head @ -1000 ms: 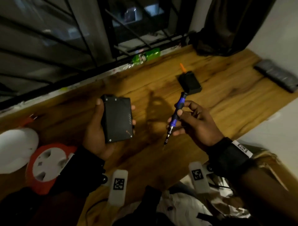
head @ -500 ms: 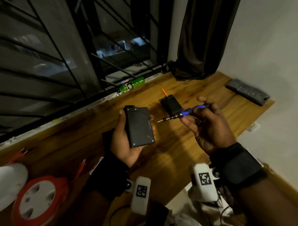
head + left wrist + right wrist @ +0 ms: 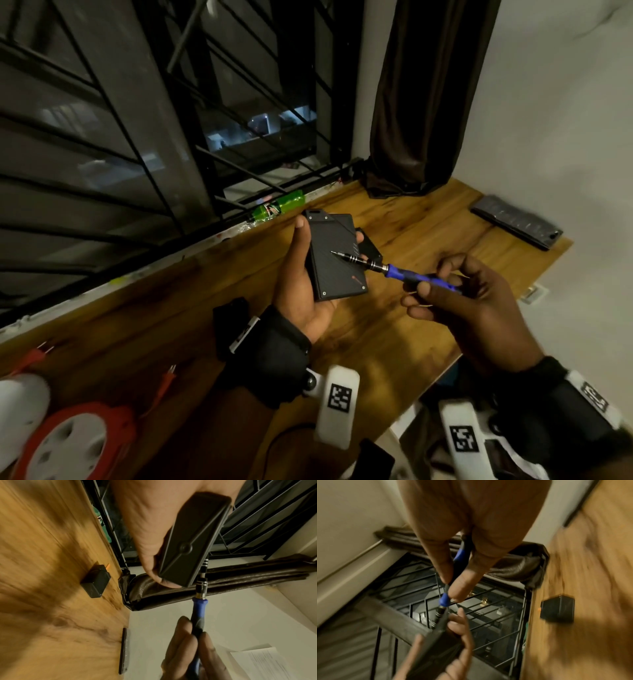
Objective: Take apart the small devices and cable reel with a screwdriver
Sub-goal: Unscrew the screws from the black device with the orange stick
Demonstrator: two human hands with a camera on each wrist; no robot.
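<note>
My left hand grips a flat black device by its long edges, held upright above the wooden table. My right hand pinches a blue-handled screwdriver, whose tip lies over the middle of the device's face. In the left wrist view the screwdriver passes just beside the device. The right wrist view shows the screwdriver running toward the device. A small black box lies on the table behind. The orange and white cable reel sits at the near left.
A green bottle lies along the window ledge. A dark flat slab rests at the table's far right corner, with a dark curtain hanging behind. A white rounded object sits beside the reel, and a black item lies under my left wrist.
My left hand has raised the black device farther from me. The screwdriver has swung from pointing down to pointing left, its tip now over the device's face.
</note>
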